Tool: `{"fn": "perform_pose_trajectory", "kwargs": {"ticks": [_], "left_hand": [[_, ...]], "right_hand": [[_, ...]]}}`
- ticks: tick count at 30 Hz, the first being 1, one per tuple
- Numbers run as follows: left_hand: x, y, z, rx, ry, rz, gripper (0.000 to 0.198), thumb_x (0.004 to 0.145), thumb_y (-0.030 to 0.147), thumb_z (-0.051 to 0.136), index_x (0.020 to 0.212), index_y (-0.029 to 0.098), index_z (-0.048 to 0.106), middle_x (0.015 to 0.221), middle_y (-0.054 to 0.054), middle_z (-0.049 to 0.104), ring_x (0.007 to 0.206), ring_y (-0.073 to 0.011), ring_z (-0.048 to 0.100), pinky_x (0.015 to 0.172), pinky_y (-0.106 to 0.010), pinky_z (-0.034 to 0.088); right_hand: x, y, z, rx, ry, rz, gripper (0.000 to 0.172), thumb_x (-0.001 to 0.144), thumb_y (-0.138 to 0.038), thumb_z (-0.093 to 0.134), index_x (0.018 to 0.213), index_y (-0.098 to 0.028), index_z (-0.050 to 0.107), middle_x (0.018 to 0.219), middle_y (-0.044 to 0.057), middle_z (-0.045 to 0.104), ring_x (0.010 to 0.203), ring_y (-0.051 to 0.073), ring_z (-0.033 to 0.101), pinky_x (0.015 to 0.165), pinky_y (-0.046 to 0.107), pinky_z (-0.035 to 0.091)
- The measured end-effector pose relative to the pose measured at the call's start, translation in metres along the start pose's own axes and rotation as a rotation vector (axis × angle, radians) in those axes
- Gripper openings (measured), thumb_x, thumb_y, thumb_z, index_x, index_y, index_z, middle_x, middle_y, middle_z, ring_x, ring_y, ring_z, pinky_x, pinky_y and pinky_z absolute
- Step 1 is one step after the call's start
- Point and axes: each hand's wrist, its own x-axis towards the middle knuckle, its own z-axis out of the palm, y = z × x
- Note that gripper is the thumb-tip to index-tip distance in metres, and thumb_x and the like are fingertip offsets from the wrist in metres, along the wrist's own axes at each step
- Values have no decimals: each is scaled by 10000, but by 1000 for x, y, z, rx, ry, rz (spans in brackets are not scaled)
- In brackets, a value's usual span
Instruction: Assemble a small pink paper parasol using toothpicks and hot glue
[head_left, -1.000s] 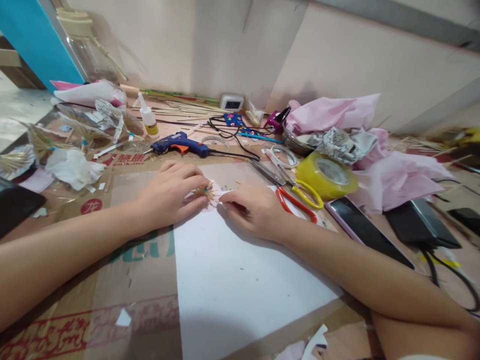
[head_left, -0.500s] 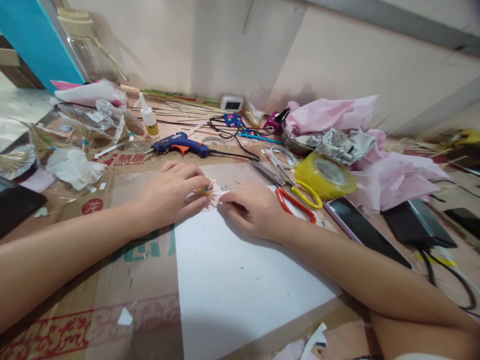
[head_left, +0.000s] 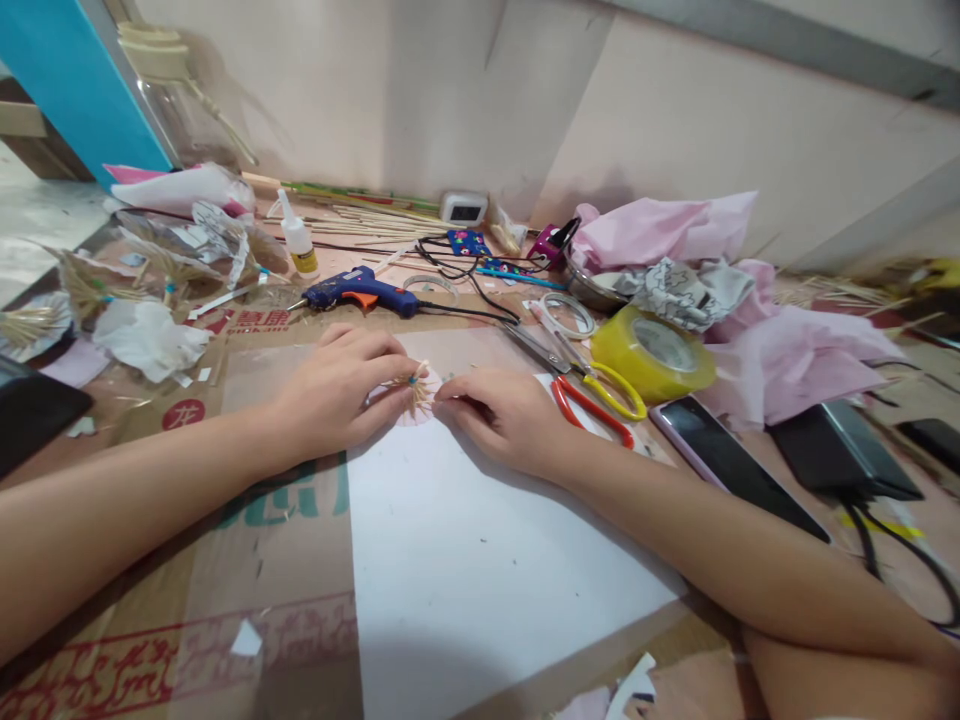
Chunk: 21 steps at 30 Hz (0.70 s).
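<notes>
A tiny paper umbrella [head_left: 417, 390] with thin wooden ribs and pink paper lies at the far edge of a white sheet [head_left: 480, 560] on the cardboard. My left hand [head_left: 337, 385] rests over its left side, fingers curled and pressing it down. My right hand [head_left: 502, 415] is closed in a pinch at its right edge, fingertips touching the ribs. What the pinch holds, if anything beyond a rib, is too small to name.
Red and yellow scissors [head_left: 596, 395], a yellow tape roll [head_left: 651, 352], a blue glue gun [head_left: 360, 291] and a glue bottle [head_left: 298, 237] lie beyond the hands. Pink tissue [head_left: 780, 350] and phones [head_left: 720, 455] sit at the right. Other small umbrellas [head_left: 90, 285] crowd the left.
My right hand has slid a little left, closer to the small umbrella. The left hand has barely moved.
</notes>
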Motion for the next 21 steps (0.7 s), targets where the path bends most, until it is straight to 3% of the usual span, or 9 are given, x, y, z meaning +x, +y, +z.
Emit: {"fn": "perform_pose_trajectory", "kwargs": {"ticks": [7, 21], "left_hand": [[0, 0, -2, 11, -2, 0, 275, 947, 318, 436, 1014, 171, 659, 968, -58, 637, 911, -214, 573, 833, -367, 340], [0, 1, -1, 45, -30, -33, 225, 915, 340, 472, 964, 206, 647, 977, -42, 642, 925, -207, 573, 859, -371, 346]], "right_hand": [[2, 3, -1, 73, -32, 82, 163, 882, -173, 498, 873, -182, 661, 780, 24, 704, 690, 134, 602, 636, 231, 419], [1, 0, 1, 12, -4, 34, 165, 873, -164, 498, 842, -164, 660, 728, 33, 687, 647, 131, 568, 613, 234, 394]]}}
